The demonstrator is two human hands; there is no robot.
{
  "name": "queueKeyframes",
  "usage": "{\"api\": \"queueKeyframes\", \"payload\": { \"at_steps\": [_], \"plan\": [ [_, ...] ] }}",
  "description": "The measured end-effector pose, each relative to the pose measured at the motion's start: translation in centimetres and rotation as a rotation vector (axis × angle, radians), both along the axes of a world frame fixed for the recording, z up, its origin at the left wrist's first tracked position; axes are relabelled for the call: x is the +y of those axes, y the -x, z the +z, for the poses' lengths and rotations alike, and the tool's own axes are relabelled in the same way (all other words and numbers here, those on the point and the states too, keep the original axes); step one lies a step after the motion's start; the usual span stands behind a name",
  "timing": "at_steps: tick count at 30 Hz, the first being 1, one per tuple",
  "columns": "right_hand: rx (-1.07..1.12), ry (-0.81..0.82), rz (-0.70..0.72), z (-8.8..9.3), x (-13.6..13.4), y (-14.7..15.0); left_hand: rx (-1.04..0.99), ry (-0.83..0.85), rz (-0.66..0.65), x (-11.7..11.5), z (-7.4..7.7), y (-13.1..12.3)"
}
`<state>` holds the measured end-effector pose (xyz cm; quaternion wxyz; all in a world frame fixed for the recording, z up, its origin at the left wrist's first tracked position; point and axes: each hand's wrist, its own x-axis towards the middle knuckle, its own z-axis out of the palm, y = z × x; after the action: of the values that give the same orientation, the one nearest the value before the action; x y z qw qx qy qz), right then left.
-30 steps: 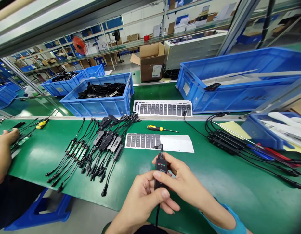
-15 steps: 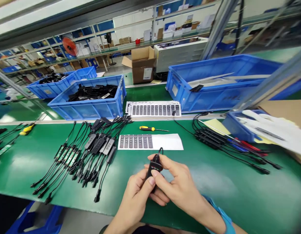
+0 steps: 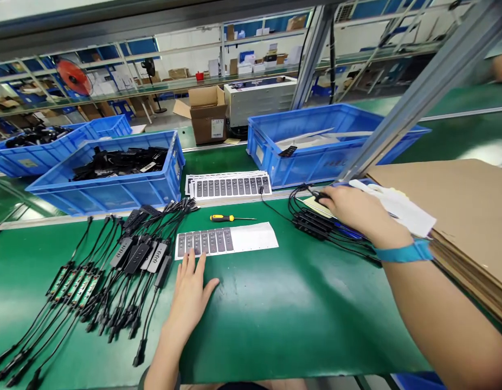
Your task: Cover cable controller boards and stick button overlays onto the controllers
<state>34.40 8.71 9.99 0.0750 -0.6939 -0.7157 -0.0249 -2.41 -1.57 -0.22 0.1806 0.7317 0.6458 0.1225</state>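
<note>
My left hand (image 3: 190,295) lies spread and flat, its fingertips at the lower edge of a label sheet (image 3: 255,236) that carries several grey stickers on its left part. At the right, my right hand (image 3: 352,208) is closed over the end of a black cabled controller (image 3: 323,196); most of that piece is hidden under the hand. It is just above a bunch of black cabled controllers (image 3: 311,225). A yellow-and-black screwdriver (image 3: 222,218) rests behind the label sheet.
Left of my left hand lie black controllers with cables (image 3: 139,257) and several exposed circuit boards (image 3: 74,284). Behind stand a blue bin of black parts (image 3: 100,192), more label sheets (image 3: 230,185) and another blue bin (image 3: 303,173). Cardboard (image 3: 446,189) and a metal post (image 3: 422,86) are at right.
My hands have parted. The right one has carried the black controller over to the bunch at the right; the left has let go and come down by the label sheet. The view has turned right.
</note>
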Motion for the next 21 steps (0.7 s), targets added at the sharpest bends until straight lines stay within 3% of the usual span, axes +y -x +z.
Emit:
{"api": "queueKeyframes", "payload": {
  "at_steps": [4, 7, 13, 17, 21],
  "plan": [
    [0.026, -0.013, -0.006, -4.3, 0.8, -0.3, 0.158, -0.049, 0.000, 0.0, -1.0, -0.2],
    [0.087, -0.106, -0.003, -6.8, 1.8, 2.1, 0.266, -0.057, 0.038, -0.1, -1.3, -0.7],
    [0.422, -0.037, 0.431, -10.7, 3.3, 11.3, 0.351, -0.061, 0.059, -0.2, -1.0, -1.3],
    [0.556, -0.031, 0.537, -12.3, 3.0, 15.0, 0.355, -0.081, 0.062, -0.3, -0.7, -1.5],
    [0.686, -0.066, 0.575, -11.5, 1.9, 15.7, 0.323, -0.087, 0.075, -0.4, -0.7, -1.7]
  ]
}}
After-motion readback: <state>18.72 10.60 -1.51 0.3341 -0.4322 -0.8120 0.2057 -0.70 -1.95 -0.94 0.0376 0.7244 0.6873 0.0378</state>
